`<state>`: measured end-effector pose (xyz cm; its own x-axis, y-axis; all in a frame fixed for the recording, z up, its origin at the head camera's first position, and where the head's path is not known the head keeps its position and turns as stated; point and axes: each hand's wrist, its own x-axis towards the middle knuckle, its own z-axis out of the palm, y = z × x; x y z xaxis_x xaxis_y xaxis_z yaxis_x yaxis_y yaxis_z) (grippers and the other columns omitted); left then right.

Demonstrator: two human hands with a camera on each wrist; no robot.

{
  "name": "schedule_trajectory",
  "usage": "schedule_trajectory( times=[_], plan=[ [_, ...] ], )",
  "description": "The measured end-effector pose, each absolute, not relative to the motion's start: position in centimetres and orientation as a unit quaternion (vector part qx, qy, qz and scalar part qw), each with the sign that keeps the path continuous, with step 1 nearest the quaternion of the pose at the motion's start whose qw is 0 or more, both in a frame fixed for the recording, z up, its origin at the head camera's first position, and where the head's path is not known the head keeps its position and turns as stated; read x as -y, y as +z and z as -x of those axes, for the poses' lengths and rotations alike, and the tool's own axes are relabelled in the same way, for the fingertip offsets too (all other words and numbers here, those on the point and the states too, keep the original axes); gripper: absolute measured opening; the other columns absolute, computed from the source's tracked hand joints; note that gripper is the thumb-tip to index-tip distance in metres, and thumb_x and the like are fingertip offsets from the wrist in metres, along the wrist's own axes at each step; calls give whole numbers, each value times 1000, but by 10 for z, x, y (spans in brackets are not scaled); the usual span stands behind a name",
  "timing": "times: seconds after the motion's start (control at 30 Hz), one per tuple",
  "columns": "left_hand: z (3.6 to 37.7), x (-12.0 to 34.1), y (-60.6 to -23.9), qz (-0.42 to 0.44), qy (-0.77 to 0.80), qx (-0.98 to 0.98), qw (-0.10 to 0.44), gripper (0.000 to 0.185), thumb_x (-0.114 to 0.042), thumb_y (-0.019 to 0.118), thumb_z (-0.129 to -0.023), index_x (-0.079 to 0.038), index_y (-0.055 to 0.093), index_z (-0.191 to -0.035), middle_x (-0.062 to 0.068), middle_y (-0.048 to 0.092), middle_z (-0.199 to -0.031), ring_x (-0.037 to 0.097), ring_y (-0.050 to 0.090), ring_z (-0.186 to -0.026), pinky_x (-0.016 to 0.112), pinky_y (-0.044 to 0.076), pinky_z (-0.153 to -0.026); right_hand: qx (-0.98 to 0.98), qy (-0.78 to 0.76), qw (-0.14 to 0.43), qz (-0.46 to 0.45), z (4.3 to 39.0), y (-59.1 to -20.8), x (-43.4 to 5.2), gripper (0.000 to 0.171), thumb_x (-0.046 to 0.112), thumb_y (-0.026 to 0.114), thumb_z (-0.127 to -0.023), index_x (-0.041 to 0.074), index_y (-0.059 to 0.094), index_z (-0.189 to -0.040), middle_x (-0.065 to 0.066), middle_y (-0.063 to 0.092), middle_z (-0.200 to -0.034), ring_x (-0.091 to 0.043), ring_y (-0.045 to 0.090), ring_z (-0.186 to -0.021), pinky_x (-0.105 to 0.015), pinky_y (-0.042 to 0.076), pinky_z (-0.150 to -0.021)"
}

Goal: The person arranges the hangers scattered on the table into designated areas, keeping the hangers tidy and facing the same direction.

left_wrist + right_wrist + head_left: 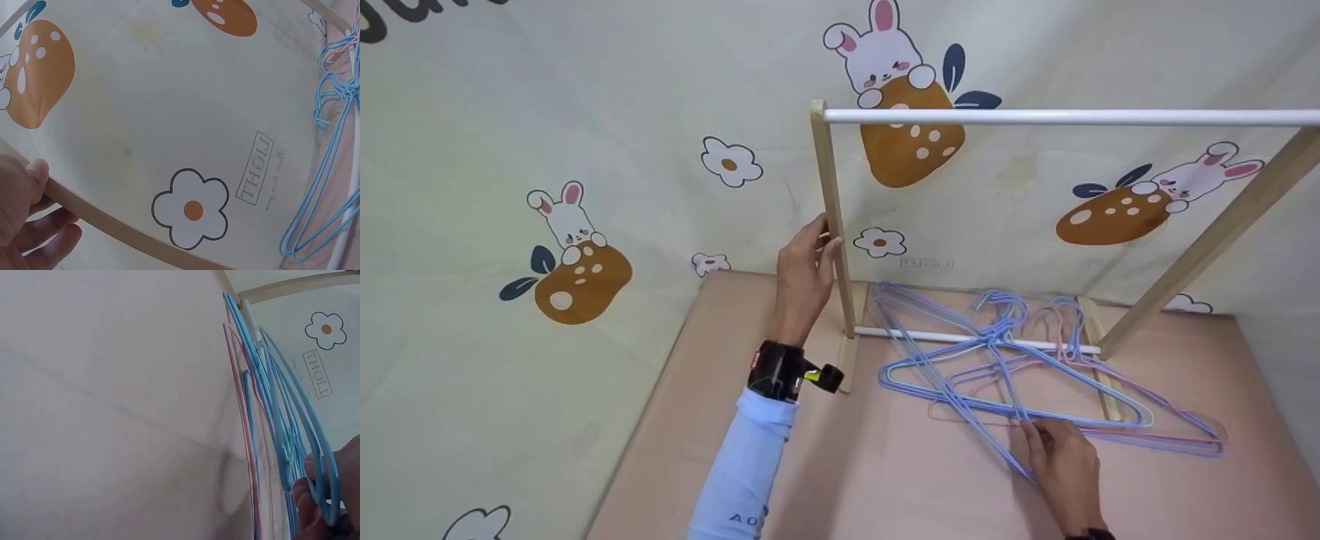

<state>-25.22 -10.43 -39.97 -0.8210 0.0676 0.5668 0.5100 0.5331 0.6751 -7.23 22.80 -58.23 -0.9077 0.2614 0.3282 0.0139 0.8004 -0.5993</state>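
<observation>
Left hand (804,274) gripping rack post (832,217) — right hand (1061,465) pinching blue hangers (997,360) on the floor

Pink flat surface (780,450), matte, faint crease lines, backed by a printed cloth wall. On it: a wooden clothes rack (831,225) standing upright near the back edge, feet flat on the surface, white lower bar just above it. A tangled pile of wire hangers (1005,375), blue and pink, lies flat across the rack's base and forward of it.
</observation>
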Motion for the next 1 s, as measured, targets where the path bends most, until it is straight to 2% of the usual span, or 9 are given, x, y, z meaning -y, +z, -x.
schedule_trajectory(
  times=[0.23,0.37,0.47,0.6,0.73,1.0],
  plan=[
    [253,104,-400,177,-449,837,257,39,-17,54,-95,-1,51,-130,10,60,-115,14,60,-101,19,51,-78,914,314,252,42,72,-579,-236,7,7,74,-79,6,68,-76,5,53,-65,-10,50,-55,-22,43,-48],
    [253,104,-401,177,-450,836,258,39,-17,53,-95,0,50,-131,10,60,-115,14,60,-101,19,51,-78,904,327,271,48,72,-574,-237,9,5,74,-79,7,66,-76,6,54,-65,-10,50,-55,-14,37,-49],
    [253,104,-401,175,-452,837,256,40,-17,52,-96,0,50,-131,11,59,-116,15,60,-101,20,51,-79,891,352,282,46,71,-569,-237,7,3,72,-80,6,66,-78,5,58,-67,-10,53,-56,-10,39,-52],
    [253,104,-401,170,-452,839,251,40,-17,53,-95,-1,50,-132,10,59,-116,14,60,-102,19,50,-80,876,375,301,38,70,-562,-238,4,2,71,-82,3,67,-82,2,61,-70,-10,55,-60,-9,42,-56],
    [252,104,-400,171,-451,840,247,40,-16,53,-95,-2,49,-132,9,59,-116,12,59,-102,17,49,-80,867,385,315,26,68,-558,-241,5,-1,69,-82,3,66,-85,3,61,-72,-9,54,-61,-10,40,-55],
    [252,104,-399,168,-453,841,244,39,-15,53,-95,-2,50,-132,8,59,-116,11,59,-102,17,50,-80,827,450,333,-56,63,-545,-245,16,-14,64,-80,0,66,-90,-1,61,-75,-8,54,-63,-9,45,-53]
  ],
)
